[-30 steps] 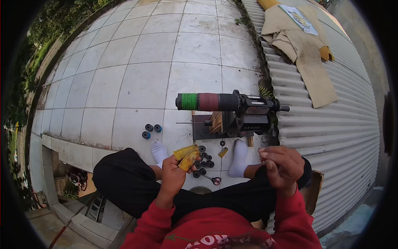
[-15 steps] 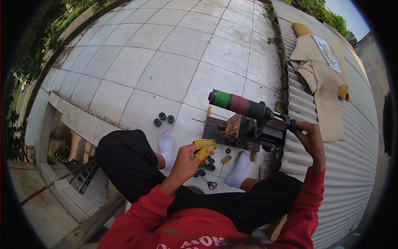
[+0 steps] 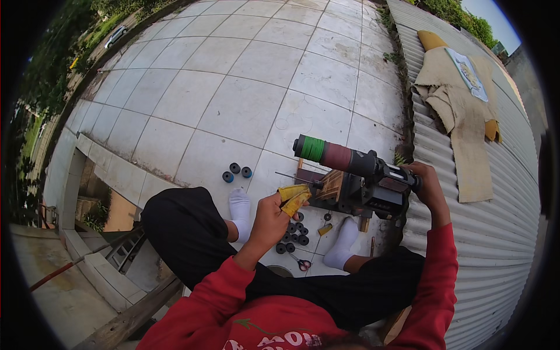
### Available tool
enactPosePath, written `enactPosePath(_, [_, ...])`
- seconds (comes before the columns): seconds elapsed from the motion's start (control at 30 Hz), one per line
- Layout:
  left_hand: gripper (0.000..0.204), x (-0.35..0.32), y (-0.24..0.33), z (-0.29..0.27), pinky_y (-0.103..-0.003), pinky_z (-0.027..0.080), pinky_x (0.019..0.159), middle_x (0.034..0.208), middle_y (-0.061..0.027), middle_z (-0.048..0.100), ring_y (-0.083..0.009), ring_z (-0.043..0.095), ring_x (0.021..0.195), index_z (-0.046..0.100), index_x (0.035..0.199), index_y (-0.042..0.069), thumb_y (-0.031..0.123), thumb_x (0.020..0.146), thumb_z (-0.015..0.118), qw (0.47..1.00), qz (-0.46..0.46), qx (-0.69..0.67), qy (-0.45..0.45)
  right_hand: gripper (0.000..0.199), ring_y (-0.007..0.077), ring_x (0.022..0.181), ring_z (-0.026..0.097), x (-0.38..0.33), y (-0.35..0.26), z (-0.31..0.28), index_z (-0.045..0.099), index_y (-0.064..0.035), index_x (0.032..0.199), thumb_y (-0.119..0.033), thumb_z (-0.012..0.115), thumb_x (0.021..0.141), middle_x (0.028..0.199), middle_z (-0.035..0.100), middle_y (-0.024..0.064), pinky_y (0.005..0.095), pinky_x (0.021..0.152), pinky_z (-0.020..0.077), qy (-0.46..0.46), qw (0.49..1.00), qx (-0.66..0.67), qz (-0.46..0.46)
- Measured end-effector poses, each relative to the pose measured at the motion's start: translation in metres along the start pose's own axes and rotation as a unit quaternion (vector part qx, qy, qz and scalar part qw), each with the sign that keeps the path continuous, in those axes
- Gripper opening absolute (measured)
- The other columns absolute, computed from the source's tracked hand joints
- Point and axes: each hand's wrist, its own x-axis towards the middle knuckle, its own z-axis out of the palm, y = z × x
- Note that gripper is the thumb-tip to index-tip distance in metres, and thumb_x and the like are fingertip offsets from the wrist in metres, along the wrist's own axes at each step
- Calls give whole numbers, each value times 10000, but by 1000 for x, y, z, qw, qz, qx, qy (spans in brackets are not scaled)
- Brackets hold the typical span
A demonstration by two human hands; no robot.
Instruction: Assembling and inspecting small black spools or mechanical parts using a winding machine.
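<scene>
My left hand [image 3: 269, 221] is closed, with worn yellow strips [image 3: 293, 196] at its fingertips. Whether those are gripped or wrapped round the fingers, I cannot tell. Just beyond them a thin metal rod [image 3: 290, 175] sticks out of a black motor-driven machine [image 3: 382, 195] with a wooden block [image 3: 332, 185]. A long dark cylinder banded in green and maroon [image 3: 326, 151] lies along the machine's top. My right hand [image 3: 429, 185] wraps round the machine's right end, its fingertips partly hidden.
Several black rollers [image 3: 291, 234] lie between my feet, near scissors [image 3: 304, 265] and a loose yellow piece [image 3: 325, 229]. Three blue-and-black rollers [image 3: 235, 168] stand past my left foot. Corrugated roofing [image 3: 466, 251] borders the right, with burlap [image 3: 461, 125] on it.
The view has shifted slightly, so most things sit a little lower and further right. My right hand has moved from the knob end closer against the machine. The left hand keeps its closed pose.
</scene>
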Motion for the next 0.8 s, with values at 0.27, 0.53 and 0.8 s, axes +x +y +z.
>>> enactPosePath(0.27, [277, 3, -5, 0, -241, 541, 707, 1099, -83, 798, -61, 632, 789, 712, 1340, -51, 82, 1107, 641, 1000, 0, -3, 6, 154, 473, 769, 656, -27, 11, 14, 684, 37, 866, -46, 778, 777, 812, 708, 242, 454, 750, 551, -88, 981, 58, 160])
enactPosePath(0.53, [277, 7, -8, 2, -243, 543, 716, 1092, -77, 796, -65, 638, 792, 710, 1329, -63, 92, 1109, 645, 1000, -1, 0, 12, 238, 312, 790, 712, -26, 9, 5, 709, 24, 987, -22, 792, 769, 871, 739, 186, 416, 780, 574, -134, 980, 62, 129])
enactPosePath(0.8, [276, 5, -5, -1, -236, 540, 721, 1106, -80, 800, -63, 650, 803, 712, 1328, -60, 92, 1106, 652, 1000, -9, 4, 19, 264, 222, 827, 727, -37, -18, -8, 777, 9, 1020, -25, 828, 763, 862, 771, 115, 379, 791, 574, -180, 949, 152, 211])
